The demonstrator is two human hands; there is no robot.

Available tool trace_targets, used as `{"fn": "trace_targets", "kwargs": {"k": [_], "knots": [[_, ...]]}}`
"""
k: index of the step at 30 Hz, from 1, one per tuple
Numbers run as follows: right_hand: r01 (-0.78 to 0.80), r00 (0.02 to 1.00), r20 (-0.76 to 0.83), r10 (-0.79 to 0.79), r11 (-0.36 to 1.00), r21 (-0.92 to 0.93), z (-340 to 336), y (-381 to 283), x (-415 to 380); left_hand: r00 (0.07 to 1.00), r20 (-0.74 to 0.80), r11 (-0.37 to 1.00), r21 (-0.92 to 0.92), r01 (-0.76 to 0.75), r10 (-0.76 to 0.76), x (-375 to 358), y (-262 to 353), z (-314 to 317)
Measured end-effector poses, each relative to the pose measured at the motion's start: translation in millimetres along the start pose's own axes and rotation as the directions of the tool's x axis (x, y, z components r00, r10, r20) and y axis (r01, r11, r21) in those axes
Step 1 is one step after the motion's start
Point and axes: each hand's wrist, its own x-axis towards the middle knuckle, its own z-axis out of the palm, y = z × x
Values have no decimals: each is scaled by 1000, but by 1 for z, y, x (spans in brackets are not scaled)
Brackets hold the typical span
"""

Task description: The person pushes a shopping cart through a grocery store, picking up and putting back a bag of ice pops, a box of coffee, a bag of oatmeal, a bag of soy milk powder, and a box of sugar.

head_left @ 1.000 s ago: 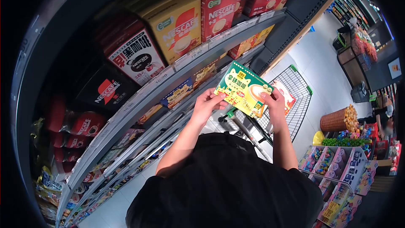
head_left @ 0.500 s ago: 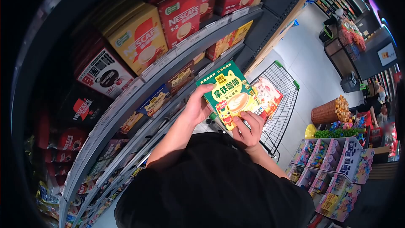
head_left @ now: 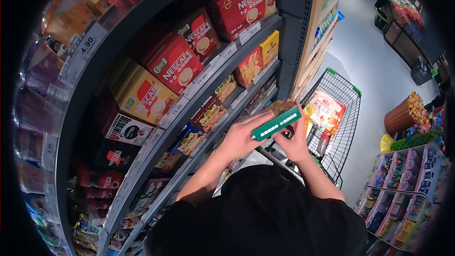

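A green coffee box [head_left: 277, 124] is held between both hands, its narrow green side with white lettering turned up to the camera. My left hand [head_left: 246, 135] is closed on the box's left end. On the right end, my right hand [head_left: 295, 137] grips it, with the fingers bent round the edge. The broad faces of the box are mostly out of sight. Just beyond my right hand stands a wire shopping cart [head_left: 348, 135] with a white and red food package [head_left: 328, 109] in it.
At the left, curved shelves carry red Nescafe boxes [head_left: 173, 64], a yellow Nescafe box [head_left: 147, 99] and smaller coffee boxes [head_left: 208, 114]. A wicker basket [head_left: 398, 116] and a tiered display stand [head_left: 403, 180] are at the right.
The box has been tipped so its narrow side faces up instead of its printed front. Both hands have shifted their hold. The view has turned, showing more of the upper shelf.
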Motion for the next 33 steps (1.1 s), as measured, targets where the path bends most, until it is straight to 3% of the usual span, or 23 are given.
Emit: {"fn": "trace_targets", "kwargs": {"k": [2,6,14,17,24,26,33], "knots": [[-48,998,55,42,993,111,-1,-18,16,999,-39,998,53,17,-15,3,-4,3],[-146,987,108,122,954,260,-3,13,39,989,-70,940,307,148,-133,11,-9,-6],[-55,998,-21,67,931,362,16,33,76,996,-84,842,539,28,20,30,-37,-10],[-78,995,-36,96,940,332,18,52,81,995,-100,663,745,69,8,27,-48,-11],[-41,997,-47,53,974,225,33,64,91,992,-127,526,845,99,16,16,-46,-14],[-140,990,28,137,961,240,35,58,94,989,-137,528,844,93,45,15,-47,-17],[-124,992,32,121,984,131,48,56,109,973,-210,538,834,126,97,7,-49,-20]]}}
